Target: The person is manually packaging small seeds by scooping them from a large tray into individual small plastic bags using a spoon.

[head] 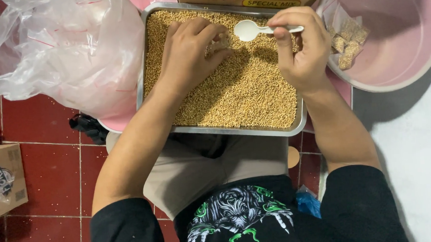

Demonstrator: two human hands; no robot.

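Two hands over the tray (296, 123): left hand (190, 49) pinches a small bag, right hand (301, 49) grips the spoon (249, 30) at twelve o'clock; level scoops best.

plastic bag (64, 50) crowds tray's (236, 129) left; basin (399, 67) blocks right.

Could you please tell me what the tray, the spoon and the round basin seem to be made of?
Rectangular silver tray: likely steel, with a brushed grey sheen. Small white spoon, held in the right hand: probably plastic, smooth and faintly glossy. Round pink basin: apparently moulded plastic, evenly matte.
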